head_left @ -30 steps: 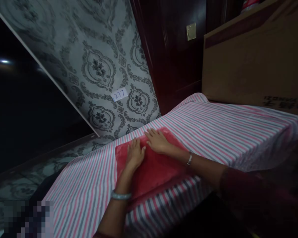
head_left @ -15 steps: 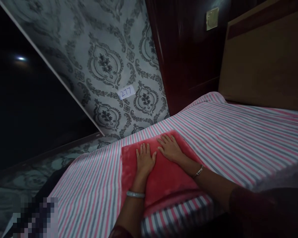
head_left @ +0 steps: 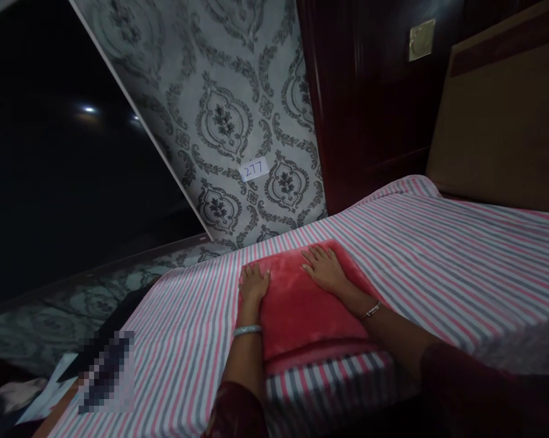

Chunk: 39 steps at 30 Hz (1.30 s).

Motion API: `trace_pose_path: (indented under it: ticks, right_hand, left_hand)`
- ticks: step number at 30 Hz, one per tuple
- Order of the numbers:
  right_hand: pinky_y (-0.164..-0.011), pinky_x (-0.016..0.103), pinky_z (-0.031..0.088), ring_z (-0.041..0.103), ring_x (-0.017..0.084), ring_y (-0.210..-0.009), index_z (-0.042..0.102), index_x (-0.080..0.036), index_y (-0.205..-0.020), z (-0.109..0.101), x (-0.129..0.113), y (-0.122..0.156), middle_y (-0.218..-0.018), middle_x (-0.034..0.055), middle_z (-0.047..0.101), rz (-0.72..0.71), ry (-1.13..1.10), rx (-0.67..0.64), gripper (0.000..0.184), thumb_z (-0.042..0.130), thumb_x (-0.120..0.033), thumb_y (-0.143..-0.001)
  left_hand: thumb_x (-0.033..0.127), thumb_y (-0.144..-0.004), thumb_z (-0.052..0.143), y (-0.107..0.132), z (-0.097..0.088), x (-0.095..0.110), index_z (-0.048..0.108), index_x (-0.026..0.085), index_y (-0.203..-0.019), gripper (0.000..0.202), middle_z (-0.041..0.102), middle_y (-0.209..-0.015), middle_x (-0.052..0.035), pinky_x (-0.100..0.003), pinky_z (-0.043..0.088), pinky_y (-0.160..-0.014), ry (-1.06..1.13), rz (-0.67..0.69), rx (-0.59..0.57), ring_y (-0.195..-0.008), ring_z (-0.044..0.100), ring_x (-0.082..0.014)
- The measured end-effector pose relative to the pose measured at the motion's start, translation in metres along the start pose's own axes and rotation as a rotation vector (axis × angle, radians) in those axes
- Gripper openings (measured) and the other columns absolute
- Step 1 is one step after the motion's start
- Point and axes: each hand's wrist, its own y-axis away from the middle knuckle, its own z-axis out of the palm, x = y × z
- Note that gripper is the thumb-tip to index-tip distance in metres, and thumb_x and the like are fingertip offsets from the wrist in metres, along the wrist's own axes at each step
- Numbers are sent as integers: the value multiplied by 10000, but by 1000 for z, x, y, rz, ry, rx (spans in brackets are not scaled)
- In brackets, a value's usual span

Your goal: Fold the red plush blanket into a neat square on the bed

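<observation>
A folded red plush cloth (head_left: 301,304) lies near the front edge of a bed covered by a pink, grey and white striped sheet (head_left: 438,255). My left hand (head_left: 253,285) rests flat on the cloth's left edge, fingers spread, a pale bangle on its wrist. My right hand (head_left: 325,269) lies flat on the cloth's upper right part, fingers stretched out, a thin bracelet on its wrist. Neither hand holds anything.
A patterned grey wall with a white label reading 277 (head_left: 254,169) stands behind the bed. A dark wooden panel with a brass plate (head_left: 422,39) is at the back. A brown headboard (head_left: 502,128) rises at the right. Dark clutter lies at the lower left.
My left hand slid from the middle of the red cloth to its left edge. The right hand stayed almost in place. The view shifted left.
</observation>
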Motion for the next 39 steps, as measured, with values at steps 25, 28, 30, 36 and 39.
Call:
trace_pose_path:
  ticks: [25, 28, 30, 36, 39]
  right_hand:
    - [-983, 472, 399, 480, 295, -1243, 607, -230, -1298, -10, 46, -33, -1333, 116, 612, 102, -32, -89, 466, 294, -449, -1031]
    - [-984, 469, 405, 476, 298, -1258, 602, -222, -1305, -12, 45, -31, -1335, 125, 612, 99, -24, -95, 464, 303, -446, -1031]
    - [-1004, 480, 400, 461, 297, -1285, 589, -217, -1327, -16, 43, -31, -1357, 129, 600, 106, -18, -121, 476, 286, -441, -1036]
    - [-1105, 624, 269, 295, 336, -1446, 491, -224, -1452, -37, 32, -19, -1544, 128, 430, 168, 31, -180, 534, 263, -456, -1029]
    - [-1137, 614, 232, 227, 342, -1487, 407, -232, -1522, -44, 24, 13, -1603, 130, 334, 71, 69, -144, 594, 262, -510, -1018]
  left_hand:
    - [416, -1003, 319, -23, 15, 12, 592, 161, -1347, 508, 646, -1321, -145, -548, 320, -1095, -12, 261, 230, -1258, 527, -325]
    - [413, -1003, 322, -19, 15, 15, 611, 165, -1323, 497, 659, -1293, -152, -544, 315, -1098, -27, 256, 230, -1248, 539, -324]
    - [416, -1008, 304, -18, 13, 16, 582, 163, -1358, 514, 638, -1328, -160, -557, 284, -1122, -39, 243, 210, -1272, 524, -324]
    - [478, -1003, 309, -10, -6, 19, 407, 64, -1489, 645, 414, -1540, -226, -598, 208, -1174, -43, 199, 135, -1448, 338, -351]
    - [507, -996, 329, 23, -8, 24, 341, 72, -1528, 687, 294, -1607, -214, -603, 134, -1203, -34, 288, 153, -1508, 211, -346]
